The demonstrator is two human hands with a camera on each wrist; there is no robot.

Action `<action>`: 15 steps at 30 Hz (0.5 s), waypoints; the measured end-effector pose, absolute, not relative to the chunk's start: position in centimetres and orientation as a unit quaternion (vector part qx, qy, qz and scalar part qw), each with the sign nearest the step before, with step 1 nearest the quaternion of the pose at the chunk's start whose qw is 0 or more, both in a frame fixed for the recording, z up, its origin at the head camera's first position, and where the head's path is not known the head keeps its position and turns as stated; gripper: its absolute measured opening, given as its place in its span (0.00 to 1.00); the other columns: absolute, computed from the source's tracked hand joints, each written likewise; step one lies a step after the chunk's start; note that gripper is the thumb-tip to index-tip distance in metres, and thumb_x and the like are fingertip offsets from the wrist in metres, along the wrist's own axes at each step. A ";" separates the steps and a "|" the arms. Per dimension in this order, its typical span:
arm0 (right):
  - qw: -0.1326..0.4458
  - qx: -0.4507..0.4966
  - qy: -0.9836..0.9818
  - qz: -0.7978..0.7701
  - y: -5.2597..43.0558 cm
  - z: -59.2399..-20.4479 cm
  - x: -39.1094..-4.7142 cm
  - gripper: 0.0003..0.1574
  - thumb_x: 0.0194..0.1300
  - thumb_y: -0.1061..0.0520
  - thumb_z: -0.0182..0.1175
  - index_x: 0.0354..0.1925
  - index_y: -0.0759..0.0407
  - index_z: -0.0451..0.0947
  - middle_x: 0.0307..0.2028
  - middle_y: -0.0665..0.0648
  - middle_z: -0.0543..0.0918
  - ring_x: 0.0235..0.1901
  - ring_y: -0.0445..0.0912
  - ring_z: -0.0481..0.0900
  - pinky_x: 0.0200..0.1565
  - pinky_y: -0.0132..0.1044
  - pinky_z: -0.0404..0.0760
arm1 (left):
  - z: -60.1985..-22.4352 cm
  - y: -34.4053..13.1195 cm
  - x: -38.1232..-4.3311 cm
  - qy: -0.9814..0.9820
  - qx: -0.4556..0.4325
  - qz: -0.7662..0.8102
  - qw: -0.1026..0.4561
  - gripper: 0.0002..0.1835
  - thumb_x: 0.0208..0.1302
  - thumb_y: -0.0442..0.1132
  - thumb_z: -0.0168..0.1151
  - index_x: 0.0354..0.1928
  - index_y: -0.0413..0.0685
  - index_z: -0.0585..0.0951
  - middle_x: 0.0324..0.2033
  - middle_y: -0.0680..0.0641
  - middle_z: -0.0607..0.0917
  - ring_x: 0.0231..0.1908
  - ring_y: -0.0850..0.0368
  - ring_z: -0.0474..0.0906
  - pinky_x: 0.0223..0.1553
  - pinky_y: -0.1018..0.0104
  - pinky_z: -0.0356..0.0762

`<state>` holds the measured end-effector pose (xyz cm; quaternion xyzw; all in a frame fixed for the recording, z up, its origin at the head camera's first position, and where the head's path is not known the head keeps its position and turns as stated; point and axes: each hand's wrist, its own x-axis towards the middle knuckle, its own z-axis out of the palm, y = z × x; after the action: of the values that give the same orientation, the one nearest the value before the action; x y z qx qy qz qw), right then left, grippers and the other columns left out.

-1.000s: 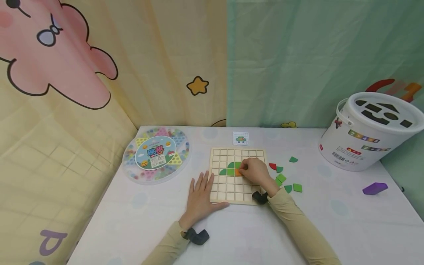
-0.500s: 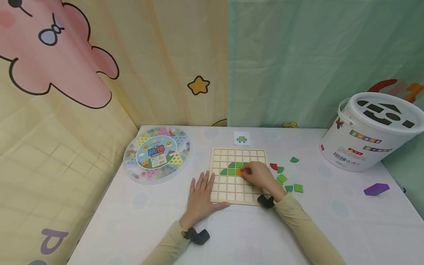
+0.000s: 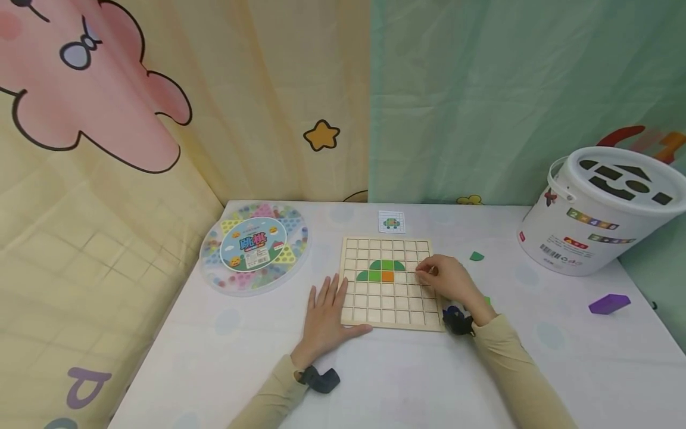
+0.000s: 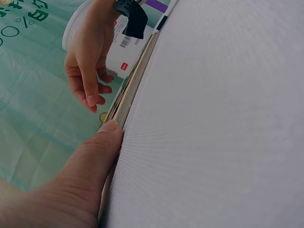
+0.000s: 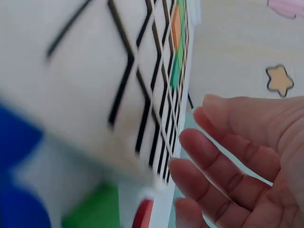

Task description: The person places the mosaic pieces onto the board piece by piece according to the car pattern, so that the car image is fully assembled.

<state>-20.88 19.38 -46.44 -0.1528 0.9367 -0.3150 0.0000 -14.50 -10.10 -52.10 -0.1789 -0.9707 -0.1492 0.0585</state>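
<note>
A wooden grid board (image 3: 393, 302) lies on the table with green squares, green quarter-circles and one orange square tile (image 3: 388, 276) set in its cells. My left hand (image 3: 323, 325) rests at the board's left front corner, fingers straight, its thumb (image 4: 97, 156) along the front edge. The right hand (image 3: 450, 279) hovers over the board's right edge with fingers loosely bent; in the right wrist view nothing shows between thumb and fingers. Beyond it lies a loose green quarter-circle tile (image 3: 476, 256). A green tile (image 5: 95, 209) and a red tile (image 5: 142, 214) lie below the right hand.
A small printed pattern card (image 3: 392, 222) lies behind the board. To the left is a round Chinese checkers box (image 3: 254, 250). A white bucket (image 3: 595, 220) with a shape-hole lid stands at the back right, near a purple block (image 3: 609, 304).
My right hand has lifted off the orange tile and moved right to the board's edge. It uncovers a green quarter-circle in the upper row. The left hand stays put.
</note>
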 end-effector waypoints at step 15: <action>0.020 -0.065 0.963 -0.260 23.2 -46.2 -22.2 0.16 0.60 0.59 0.65 0.43 0.69 0.82 0.37 0.63 0.81 0.35 0.53 0.76 0.36 0.47 0.76 | -52.2 -10.1 -14.6 -0.972 -0.178 -0.141 0.060 0.61 0.46 0.79 0.53 0.73 0.44 0.53 0.72 0.41 0.51 0.71 0.45 0.41 0.67 0.44 0.33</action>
<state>-22.19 23.23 -46.19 -0.0647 0.9632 -0.2603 0.0195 -14.60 -10.09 -52.24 -0.1781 -0.9719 -0.1414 0.0602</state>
